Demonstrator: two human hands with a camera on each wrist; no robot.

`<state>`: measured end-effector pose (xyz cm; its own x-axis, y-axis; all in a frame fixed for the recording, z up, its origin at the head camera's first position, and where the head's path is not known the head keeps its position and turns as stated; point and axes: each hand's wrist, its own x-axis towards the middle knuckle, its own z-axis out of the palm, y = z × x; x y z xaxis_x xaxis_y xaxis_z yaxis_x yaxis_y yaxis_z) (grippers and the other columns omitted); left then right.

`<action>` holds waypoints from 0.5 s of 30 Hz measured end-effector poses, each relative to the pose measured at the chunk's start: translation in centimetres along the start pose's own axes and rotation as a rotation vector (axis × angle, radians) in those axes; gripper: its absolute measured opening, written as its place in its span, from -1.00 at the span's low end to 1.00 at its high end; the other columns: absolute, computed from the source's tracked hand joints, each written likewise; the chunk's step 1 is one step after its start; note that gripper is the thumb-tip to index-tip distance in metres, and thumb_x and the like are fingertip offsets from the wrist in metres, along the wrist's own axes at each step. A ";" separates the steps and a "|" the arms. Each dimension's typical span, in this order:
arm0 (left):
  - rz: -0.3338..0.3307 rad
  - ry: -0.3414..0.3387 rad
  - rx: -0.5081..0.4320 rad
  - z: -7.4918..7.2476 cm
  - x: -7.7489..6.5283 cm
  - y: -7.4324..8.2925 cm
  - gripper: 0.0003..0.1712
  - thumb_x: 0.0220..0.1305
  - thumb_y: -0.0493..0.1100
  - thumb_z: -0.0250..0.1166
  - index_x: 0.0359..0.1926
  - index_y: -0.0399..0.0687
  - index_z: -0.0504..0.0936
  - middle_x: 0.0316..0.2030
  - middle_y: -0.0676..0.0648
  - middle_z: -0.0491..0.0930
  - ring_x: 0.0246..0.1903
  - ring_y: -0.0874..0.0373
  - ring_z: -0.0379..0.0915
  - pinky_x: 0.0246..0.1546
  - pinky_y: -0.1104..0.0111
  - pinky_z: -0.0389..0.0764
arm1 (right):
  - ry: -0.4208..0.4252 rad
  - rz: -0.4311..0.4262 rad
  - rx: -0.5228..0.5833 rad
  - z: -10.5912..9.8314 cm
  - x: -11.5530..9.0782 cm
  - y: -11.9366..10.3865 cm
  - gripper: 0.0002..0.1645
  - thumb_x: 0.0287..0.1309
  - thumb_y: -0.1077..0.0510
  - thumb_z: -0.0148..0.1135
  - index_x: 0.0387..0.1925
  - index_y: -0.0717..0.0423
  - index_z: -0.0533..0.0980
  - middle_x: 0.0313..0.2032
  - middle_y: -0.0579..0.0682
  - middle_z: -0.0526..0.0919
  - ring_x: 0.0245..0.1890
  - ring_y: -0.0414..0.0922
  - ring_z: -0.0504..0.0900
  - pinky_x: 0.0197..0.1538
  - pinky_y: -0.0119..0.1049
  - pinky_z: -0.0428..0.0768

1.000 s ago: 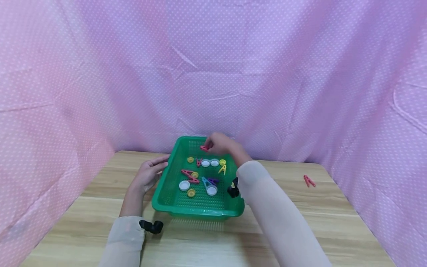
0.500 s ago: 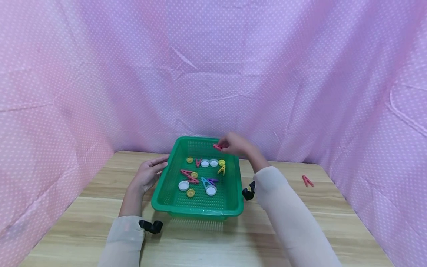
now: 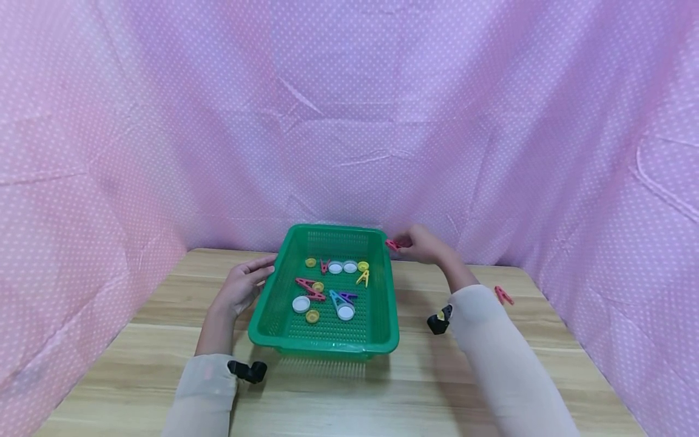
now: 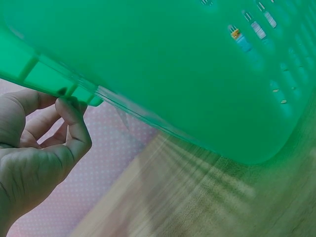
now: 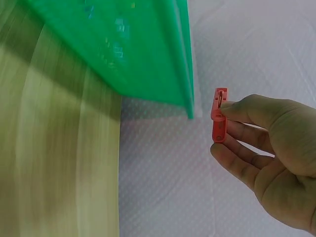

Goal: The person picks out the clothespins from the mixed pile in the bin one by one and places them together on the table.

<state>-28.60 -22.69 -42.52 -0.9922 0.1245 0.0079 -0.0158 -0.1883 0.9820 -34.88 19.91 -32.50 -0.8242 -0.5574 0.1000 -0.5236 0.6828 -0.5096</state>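
Note:
My left hand (image 3: 244,286) pinches the left rim of a green plastic basket (image 3: 390,303) between thumb and fingers, as the left wrist view shows from below. Just outside the basket's far right corner, my right hand (image 3: 423,244) holds a red clothespin (image 5: 219,116) between thumb and fingers. Inside the basket lie several red clothespins (image 3: 310,289), a yellow clothespin (image 3: 364,278), a blue clothespin (image 3: 335,298) and a purple one. Several white caps (image 3: 301,304) and yellow caps (image 3: 312,317) lie among them.
Another red clothespin (image 3: 503,295) lies on the wooden table (image 3: 437,388), right of the basket. A pink dotted cloth (image 3: 349,121) hangs behind the table and at both sides.
My right hand has carried the red clothespin rightward, from above the far part of the basket to beyond its right rim. My left hand stays at the left rim.

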 end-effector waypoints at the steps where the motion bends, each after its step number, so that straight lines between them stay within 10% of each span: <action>1: 0.000 0.000 0.000 0.0 0.0 0.0 -0.43 0.49 -0.28 0.24 0.41 -0.43 0.37 -0.01 0.07 0.70 -0.10 0.26 0.61 -0.01 0.37 0.66 | 0.003 0.007 0.003 -0.1 -0.3 0.4 -0.84 0.27 0.39 0.22 -0.19 0.30 0.69 -0.34 0.05 0.74 -0.38 -0.14 0.60 -0.26 -0.28 0.61; 15: 0.005 0.004 -0.016 0.0 0.1 -0.1 -0.40 0.47 -0.27 0.26 0.41 -0.45 0.36 -0.03 0.07 0.72 -0.13 0.27 0.63 -0.04 0.37 0.67 | 0.062 0.073 -0.080 -1.0 -5.1 6.3 -0.80 0.27 0.33 0.29 -0.10 0.35 0.68 -0.34 0.04 0.73 -0.36 -0.13 0.62 -0.25 -0.23 0.61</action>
<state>-28.69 -22.67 -42.65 -0.9927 0.1200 0.0118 -0.0130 -0.2043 0.9788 -34.17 27.54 -35.38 -0.8713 -0.4761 0.1187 -0.4750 0.7575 -0.4478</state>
